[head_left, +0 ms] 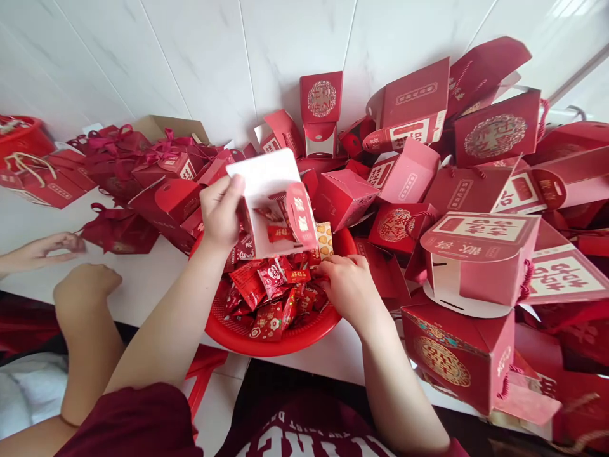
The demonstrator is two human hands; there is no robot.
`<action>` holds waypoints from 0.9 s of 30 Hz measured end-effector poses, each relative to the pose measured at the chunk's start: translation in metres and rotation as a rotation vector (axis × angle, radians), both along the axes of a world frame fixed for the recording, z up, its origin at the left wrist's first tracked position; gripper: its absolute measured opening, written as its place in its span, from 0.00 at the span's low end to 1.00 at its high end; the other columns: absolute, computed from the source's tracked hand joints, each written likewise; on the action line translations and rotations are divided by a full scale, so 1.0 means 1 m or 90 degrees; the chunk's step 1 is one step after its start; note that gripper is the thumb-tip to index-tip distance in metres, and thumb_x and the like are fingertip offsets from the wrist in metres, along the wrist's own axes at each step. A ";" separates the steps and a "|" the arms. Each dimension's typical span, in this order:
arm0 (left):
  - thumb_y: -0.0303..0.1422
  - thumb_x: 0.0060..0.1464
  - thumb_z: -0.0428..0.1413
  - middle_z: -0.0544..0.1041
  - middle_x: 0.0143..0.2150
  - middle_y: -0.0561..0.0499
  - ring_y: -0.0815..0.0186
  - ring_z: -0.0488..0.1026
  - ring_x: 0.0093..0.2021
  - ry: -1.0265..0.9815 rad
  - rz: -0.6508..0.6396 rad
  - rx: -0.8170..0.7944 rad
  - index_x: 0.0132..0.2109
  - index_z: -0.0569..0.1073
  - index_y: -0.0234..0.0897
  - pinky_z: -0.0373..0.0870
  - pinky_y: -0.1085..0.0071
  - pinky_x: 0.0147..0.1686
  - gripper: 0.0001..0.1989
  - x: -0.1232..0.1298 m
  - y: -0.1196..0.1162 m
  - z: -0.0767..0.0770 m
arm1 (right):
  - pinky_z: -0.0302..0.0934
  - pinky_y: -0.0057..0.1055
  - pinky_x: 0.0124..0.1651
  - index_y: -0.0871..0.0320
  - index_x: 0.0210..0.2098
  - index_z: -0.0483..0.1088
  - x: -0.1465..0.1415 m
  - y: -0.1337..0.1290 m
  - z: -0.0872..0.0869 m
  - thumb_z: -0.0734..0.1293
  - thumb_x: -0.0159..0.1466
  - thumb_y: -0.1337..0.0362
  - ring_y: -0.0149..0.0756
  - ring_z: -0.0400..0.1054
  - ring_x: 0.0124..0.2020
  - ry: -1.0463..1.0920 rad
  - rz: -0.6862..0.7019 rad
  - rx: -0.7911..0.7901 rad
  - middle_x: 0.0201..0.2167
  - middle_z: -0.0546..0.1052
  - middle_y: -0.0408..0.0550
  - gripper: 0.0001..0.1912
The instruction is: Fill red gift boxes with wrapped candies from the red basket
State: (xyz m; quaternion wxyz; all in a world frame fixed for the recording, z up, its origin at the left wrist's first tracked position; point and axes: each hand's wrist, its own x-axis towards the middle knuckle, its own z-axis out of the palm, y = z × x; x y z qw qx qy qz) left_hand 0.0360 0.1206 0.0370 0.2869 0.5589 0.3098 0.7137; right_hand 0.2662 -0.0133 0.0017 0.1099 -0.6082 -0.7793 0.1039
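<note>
My left hand (219,212) holds an open red gift box (276,200) with a white inside, tilted above a round red basket (266,339). The basket is full of red candy packets (269,292). Some packets sit inside the open box. My right hand (345,282) reaches into the basket's right side, fingers closed on small packets next to a packet with an orange pattern (325,239).
A large heap of empty red gift boxes (476,190) fills the table's right side and back. Finished red boxes with ribbon bows (137,165) stand at the left. Another person's hands (57,251) rest at the left edge. A red bucket (21,136) stands far left.
</note>
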 end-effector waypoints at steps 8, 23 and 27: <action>0.47 0.64 0.56 0.63 0.20 0.54 0.71 0.59 0.22 0.376 -0.168 0.026 0.27 0.72 0.34 0.55 0.72 0.21 0.23 0.009 -0.030 0.008 | 0.51 0.39 0.57 0.60 0.38 0.79 -0.006 0.008 -0.002 0.62 0.63 0.78 0.42 0.76 0.43 -0.093 0.006 -0.062 0.40 0.83 0.52 0.14; 0.49 0.64 0.53 0.57 0.23 0.55 0.71 0.55 0.25 0.445 -0.151 -0.079 0.24 0.64 0.35 0.53 0.71 0.26 0.26 0.013 -0.025 0.002 | 0.61 0.33 0.35 0.58 0.41 0.73 0.008 -0.013 0.012 0.63 0.70 0.71 0.39 0.74 0.35 0.129 -0.115 0.118 0.39 0.79 0.47 0.07; 0.50 0.64 0.52 0.65 0.26 0.54 0.68 0.62 0.29 0.443 -0.166 -0.122 0.28 0.71 0.34 0.61 0.71 0.31 0.24 0.017 -0.021 -0.003 | 0.67 0.32 0.37 0.54 0.44 0.73 0.014 -0.029 0.036 0.65 0.71 0.70 0.36 0.74 0.35 0.365 -0.107 0.359 0.40 0.79 0.45 0.06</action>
